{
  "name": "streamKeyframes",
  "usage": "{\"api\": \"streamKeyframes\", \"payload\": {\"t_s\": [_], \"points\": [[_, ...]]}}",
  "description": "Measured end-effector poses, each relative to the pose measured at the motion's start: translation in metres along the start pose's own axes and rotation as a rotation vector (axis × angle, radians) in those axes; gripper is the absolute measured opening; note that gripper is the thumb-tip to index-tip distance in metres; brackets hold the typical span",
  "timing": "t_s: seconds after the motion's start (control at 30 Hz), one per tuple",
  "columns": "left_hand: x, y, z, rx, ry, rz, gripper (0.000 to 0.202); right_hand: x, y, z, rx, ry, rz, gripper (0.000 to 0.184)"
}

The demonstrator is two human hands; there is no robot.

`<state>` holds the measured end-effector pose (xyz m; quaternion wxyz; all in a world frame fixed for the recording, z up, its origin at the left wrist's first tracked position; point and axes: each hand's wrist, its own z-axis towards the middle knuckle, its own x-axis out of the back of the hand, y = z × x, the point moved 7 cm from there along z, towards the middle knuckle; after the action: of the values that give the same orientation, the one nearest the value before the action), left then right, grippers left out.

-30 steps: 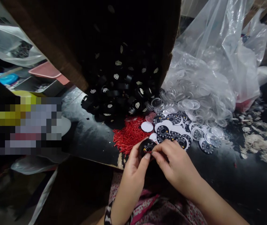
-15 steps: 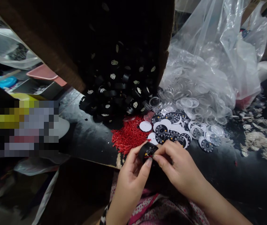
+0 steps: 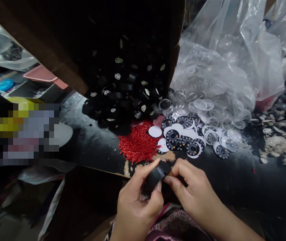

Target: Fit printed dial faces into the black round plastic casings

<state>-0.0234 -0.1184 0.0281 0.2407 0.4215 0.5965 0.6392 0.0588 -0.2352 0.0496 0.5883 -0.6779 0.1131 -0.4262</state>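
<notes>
Now, held black casing [image 3: 158, 173], box [image 3: 64, 63] of casings [image 3: 126, 87], bag [image 3: 249, 60] of discs [image 3: 218, 93]

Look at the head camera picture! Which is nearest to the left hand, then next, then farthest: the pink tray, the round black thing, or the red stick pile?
1. Round black thing: held in the left hand.
2. Red stick pile: just beyond that hand.
3. Pink tray: far off, upper left.

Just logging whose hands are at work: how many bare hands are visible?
2: the left hand grips the round black case, and the right hand is at its right edge. The pixelated patch may hide others.
</notes>
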Motion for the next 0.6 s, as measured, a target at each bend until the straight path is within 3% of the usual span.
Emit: {"api": "streamKeyframes", "payload": {"t_s": [0.17, 0.23, 0.33, 0.4, 0.53, 0.6], "points": [[-0.004, -0.007, 0.006, 0.029, -0.063, -0.044, 0.034, 0.004, 0.002, 0.003, -0.021, 0.011, -0.091, 0.023], [-0.009, -0.017, 0.009, 0.128, -0.123, -0.173, 0.031, 0.007, 0.002, 0.006, 0.008, 0.027, -0.134, 0.025], [-0.020, -0.034, 0.011, 0.319, -0.215, -0.449, 0.034, 0.009, -0.002, 0.008, 0.113, 0.031, -0.212, 0.007], [-0.024, -0.040, 0.010, 0.379, -0.240, -0.540, 0.039, 0.006, -0.005, 0.010, 0.203, 0.008, -0.323, 0.011], [-0.021, -0.048, 0.006, 0.393, -0.188, -0.442, 0.040, 0.000, -0.008, 0.015, 0.301, -0.020, -0.578, 0.016], [-0.022, -0.054, 0.002, 0.464, -0.121, -0.433, 0.041, -0.002, -0.010, 0.017, 0.326, 0.006, -0.630, 0.018]]}}
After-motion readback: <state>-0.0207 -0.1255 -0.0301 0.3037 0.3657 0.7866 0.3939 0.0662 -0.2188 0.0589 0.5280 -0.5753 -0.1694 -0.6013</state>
